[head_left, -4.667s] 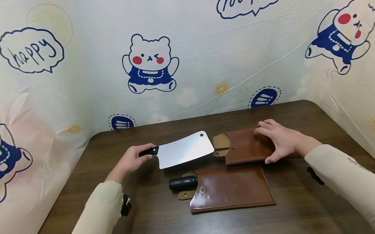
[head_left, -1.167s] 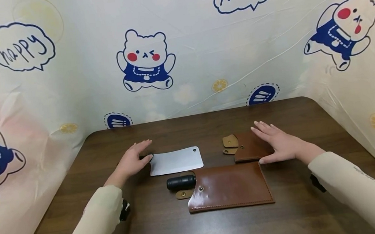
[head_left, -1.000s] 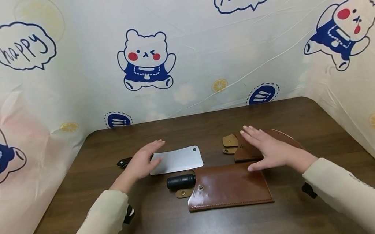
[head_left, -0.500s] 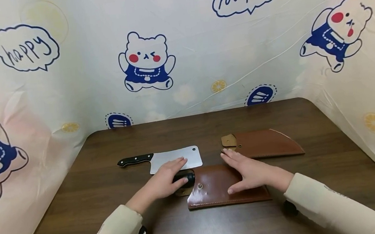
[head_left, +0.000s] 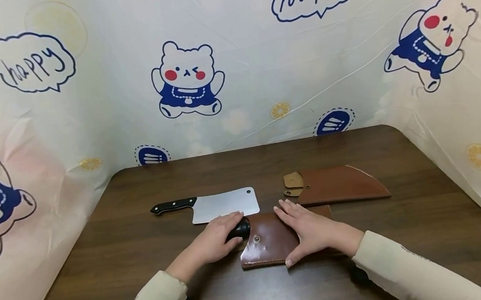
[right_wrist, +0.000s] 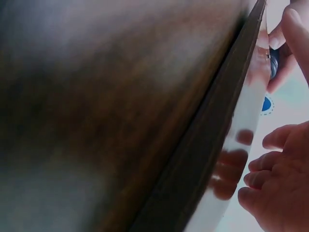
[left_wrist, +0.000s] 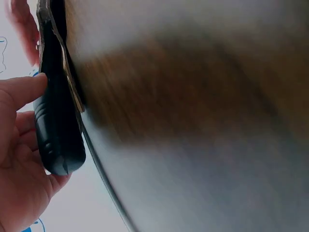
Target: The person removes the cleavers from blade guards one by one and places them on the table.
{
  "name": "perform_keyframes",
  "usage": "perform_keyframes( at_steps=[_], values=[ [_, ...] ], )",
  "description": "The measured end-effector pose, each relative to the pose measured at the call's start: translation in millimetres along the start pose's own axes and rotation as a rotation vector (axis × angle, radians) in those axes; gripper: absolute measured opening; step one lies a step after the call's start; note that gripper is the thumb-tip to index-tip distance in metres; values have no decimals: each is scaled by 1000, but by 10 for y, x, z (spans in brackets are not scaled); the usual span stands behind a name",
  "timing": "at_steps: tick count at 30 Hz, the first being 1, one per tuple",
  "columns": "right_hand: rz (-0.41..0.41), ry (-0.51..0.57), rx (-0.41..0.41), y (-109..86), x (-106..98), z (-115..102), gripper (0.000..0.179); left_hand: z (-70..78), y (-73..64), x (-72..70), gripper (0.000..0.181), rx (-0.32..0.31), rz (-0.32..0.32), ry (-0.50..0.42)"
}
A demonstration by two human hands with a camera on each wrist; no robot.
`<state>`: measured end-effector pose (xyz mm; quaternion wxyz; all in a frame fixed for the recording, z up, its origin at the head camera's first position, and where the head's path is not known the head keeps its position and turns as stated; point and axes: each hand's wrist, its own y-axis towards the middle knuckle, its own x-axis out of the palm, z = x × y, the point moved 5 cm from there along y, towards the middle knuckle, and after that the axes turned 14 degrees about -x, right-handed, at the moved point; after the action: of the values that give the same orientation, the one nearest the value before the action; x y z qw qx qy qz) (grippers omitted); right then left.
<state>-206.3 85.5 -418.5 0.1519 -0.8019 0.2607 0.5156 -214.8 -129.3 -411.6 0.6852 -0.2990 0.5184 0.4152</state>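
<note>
Likely grasping step, lower centre: left hand (head_left: 217,239) straddles handle (left_wrist: 59,123), grip unclear; right hand (head_left: 312,230) spreads wide over sheath (head_left: 270,239), empty. Next move should secure both.

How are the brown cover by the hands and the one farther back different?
The near cover has a black handle sticking out; the far cover shows none. The near cover looks shiny; the far cover looks duller. The right hand is over the near cover; no hand is on the far cover. Both are brown.
</note>
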Motion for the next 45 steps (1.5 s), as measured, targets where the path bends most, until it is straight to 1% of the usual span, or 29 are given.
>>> perform_keyframes(
  at_steps=[7, 11, 18, 20, 23, 27, 30, 36, 45],
  values=[
    [-53, -38, -24, 35, 76, 19, 126, 17, 4, 27, 53, -1, -23, 21],
    [-74, -68, -26, 35, 96, 36, 130, 37, 19, 48, 52, -8, -23, 54],
    [-83, -97, -24, 49, 124, 68, 132, 76, 31, 69, 51, -30, -27, 123],
    [-80, -103, -21, 53, 122, 71, 132, 89, 36, 75, 51, -28, -20, 150],
    [-81, -122, -19, 60, 116, 69, 131, 109, 39, 76, 49, -14, 7, 177],
    [-75, -148, -33, 75, 109, 65, 129, 136, 43, 74, 45, 15, 53, 190],
    [-65, -165, -48, 85, 109, 69, 126, 149, 47, 77, 42, 26, 70, 200],
    [-57, -202, -59, 111, 116, 78, 122, 154, 51, 81, 38, 25, 89, 217],
    [-23, -252, -82, 135, 89, 72, 119, 155, 58, 84, 39, 15, 99, 239]
  ],
)
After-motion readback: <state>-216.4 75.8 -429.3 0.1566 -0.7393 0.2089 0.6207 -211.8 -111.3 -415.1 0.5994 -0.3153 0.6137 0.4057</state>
